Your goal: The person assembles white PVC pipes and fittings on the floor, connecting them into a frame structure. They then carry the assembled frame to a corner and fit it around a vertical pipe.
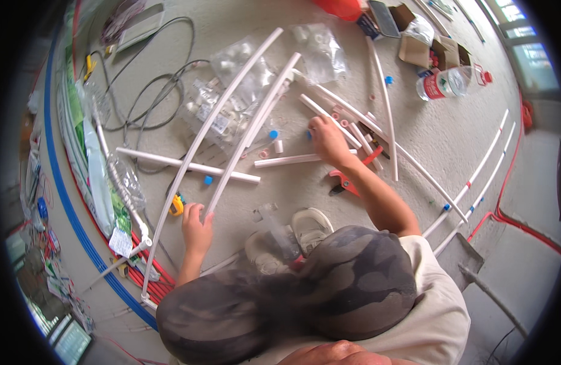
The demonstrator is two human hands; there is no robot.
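My left hand (pixel 197 232) is at the near end of a long white plastic pipe (pixel 253 132), thumb and fingers around that end. Whether they grip it is unclear. Left of this hand, a second long white pipe (pixel 207 123) crosses the floor, with a yellow tape measure (pixel 176 205) close by. My right hand (pixel 328 141) reaches down among short cut white pipes (pixel 285 160), its fingers bent. A blue cap (pixel 309 134) shows beside its fingertips, but what the fingers hold is hidden. Red-handled pipe cutters (pixel 345 182) lie below the right forearm.
Clear bags of white fittings (pixel 216 114) lie ahead, near a coiled grey cable (pixel 159 98). Several pink rings (pixel 344 123) are scattered about. A large plastic bottle (pixel 447 84) lies right, near open cardboard boxes (pixel 415 48). Blue pipes (pixel 61 164) run along the left.
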